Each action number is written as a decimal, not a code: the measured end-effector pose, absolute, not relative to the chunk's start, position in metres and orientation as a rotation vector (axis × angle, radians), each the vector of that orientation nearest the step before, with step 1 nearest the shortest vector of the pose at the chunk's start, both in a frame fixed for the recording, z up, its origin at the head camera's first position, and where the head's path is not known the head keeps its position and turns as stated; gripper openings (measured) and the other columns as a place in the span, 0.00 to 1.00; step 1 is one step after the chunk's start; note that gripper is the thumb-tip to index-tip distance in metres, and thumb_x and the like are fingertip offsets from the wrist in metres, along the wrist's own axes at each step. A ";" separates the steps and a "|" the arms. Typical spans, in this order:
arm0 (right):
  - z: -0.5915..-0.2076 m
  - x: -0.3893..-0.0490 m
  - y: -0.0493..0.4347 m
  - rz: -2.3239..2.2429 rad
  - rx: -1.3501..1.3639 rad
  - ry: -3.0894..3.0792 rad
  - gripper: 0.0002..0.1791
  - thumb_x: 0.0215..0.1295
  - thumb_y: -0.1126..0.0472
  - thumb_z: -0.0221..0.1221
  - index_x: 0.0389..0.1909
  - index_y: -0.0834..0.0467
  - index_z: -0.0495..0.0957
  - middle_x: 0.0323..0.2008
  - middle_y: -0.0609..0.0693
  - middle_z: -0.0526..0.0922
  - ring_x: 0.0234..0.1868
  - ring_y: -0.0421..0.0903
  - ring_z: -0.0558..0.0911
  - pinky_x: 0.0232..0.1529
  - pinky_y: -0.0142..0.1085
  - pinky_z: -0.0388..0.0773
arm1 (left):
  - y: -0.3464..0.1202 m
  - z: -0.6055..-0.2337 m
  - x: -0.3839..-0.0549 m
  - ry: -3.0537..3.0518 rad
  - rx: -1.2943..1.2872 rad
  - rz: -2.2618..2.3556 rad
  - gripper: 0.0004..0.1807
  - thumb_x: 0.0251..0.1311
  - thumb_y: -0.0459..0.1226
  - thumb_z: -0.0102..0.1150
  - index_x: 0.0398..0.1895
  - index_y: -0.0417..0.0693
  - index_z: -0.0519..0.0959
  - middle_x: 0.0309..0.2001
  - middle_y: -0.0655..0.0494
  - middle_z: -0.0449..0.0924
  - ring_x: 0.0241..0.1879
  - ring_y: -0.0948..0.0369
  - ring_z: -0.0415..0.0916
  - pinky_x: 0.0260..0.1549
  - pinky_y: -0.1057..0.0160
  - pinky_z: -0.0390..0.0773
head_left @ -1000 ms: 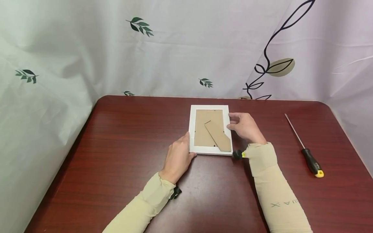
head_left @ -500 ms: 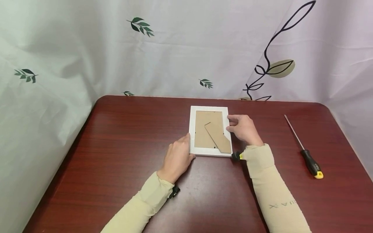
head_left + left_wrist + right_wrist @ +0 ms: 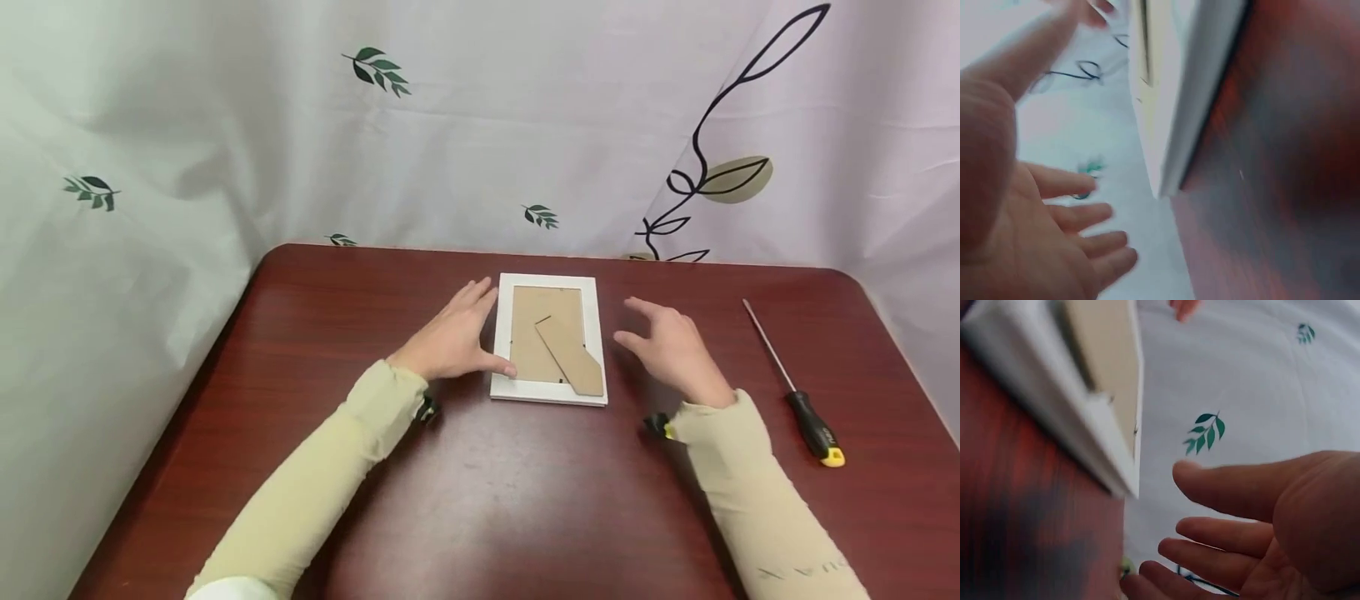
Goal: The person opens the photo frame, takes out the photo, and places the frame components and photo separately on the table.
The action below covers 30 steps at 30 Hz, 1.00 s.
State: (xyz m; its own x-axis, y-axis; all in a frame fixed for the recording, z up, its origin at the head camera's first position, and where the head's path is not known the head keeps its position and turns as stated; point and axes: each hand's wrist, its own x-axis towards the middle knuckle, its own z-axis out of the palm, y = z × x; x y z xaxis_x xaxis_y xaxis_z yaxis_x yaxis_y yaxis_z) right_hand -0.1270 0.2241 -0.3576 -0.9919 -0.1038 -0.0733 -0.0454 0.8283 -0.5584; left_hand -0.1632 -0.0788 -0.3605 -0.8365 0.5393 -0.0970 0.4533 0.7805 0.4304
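Observation:
A white picture frame [image 3: 548, 392] lies face down on the table, its tan backing board [image 3: 528, 350] and slanted easel stand [image 3: 573, 358] facing up. At its left edge is my left hand [image 3: 457, 333], fingers spread, the thumb over the lower left corner; contact with the frame cannot be told. In the left wrist view the left fingers [image 3: 1079, 215] are extended and hold nothing. My right hand [image 3: 675, 346] hovers off the frame's right side, apart from it. The right wrist view shows the right fingers [image 3: 1216, 544] loosely extended with nothing in them.
A screwdriver [image 3: 802, 408] with a black and yellow handle lies at the right of the dark red wooden table [image 3: 540, 517]. Behind the table hangs a white curtain [image 3: 465, 150] printed with leaves.
My right hand has let go of the frame's right edge and moved right. The left hand has released the lower left corner, spread its fingers and shifted up along the left edge.

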 end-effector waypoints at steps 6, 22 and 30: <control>-0.360 -0.104 0.263 -0.678 -0.176 3.016 0.38 0.69 0.55 0.62 0.68 0.78 0.61 0.66 0.79 0.64 0.67 0.75 0.62 0.67 0.64 0.56 | -0.067 -0.363 -0.192 2.630 0.961 0.441 0.79 0.37 0.67 0.76 0.80 0.35 0.38 0.79 0.35 0.27 0.78 0.42 0.25 0.76 0.48 0.33; -0.400 -0.046 0.364 -0.356 0.035 3.036 0.37 0.72 0.62 0.56 0.59 0.91 0.51 0.55 0.93 0.54 0.60 0.85 0.54 0.61 0.71 0.51 | -0.040 -0.374 -0.210 2.491 0.981 0.065 0.90 0.25 0.74 0.75 0.79 0.33 0.30 0.78 0.34 0.17 0.77 0.45 0.17 0.75 0.46 0.29; -0.410 -0.037 0.363 -0.368 0.103 3.095 0.31 0.69 0.70 0.54 0.58 0.91 0.53 0.52 0.92 0.57 0.54 0.86 0.58 0.54 0.72 0.57 | -0.041 -0.372 -0.211 2.477 0.929 -0.008 0.91 0.25 0.73 0.75 0.78 0.32 0.28 0.77 0.36 0.16 0.77 0.47 0.16 0.75 0.47 0.30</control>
